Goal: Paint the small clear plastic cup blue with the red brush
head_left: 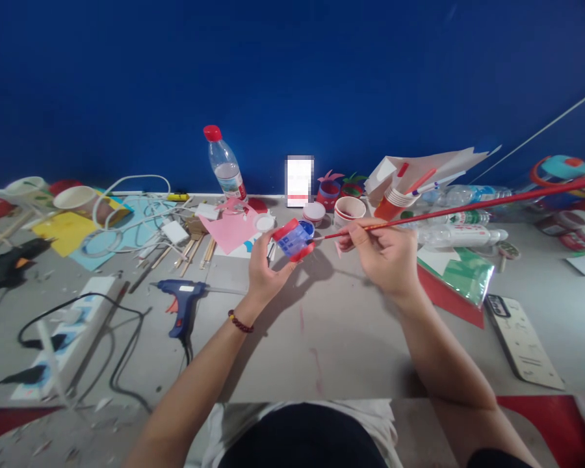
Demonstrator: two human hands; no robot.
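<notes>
A small red and blue painted piece (pixel 294 241) is held up by my left hand (pixel 268 270), with fingers at its left side and thumb below. My right hand (pixel 383 253) is closed in a pinch around a long red paintbrush (pixel 439 213). The brush points left, and its tip is at the right edge of the painted piece; whether it touches cannot be told. Just behind the piece is a pot of blue paint (pixel 306 227), partly hidden. A white cup with a red rim (pixel 350 209) stands behind the brush, beside a round white lid (pixel 314 211).
A blue glue gun (pixel 182 302) and a power strip (pixel 71 335) with black cables lie left. A red-capped bottle (pixel 228 172) stands behind. To the right are a phone (pixel 524 341), green packet (pixel 461 273), plastic bottles (pixel 461 234) and orange cups with pens (pixel 392 203).
</notes>
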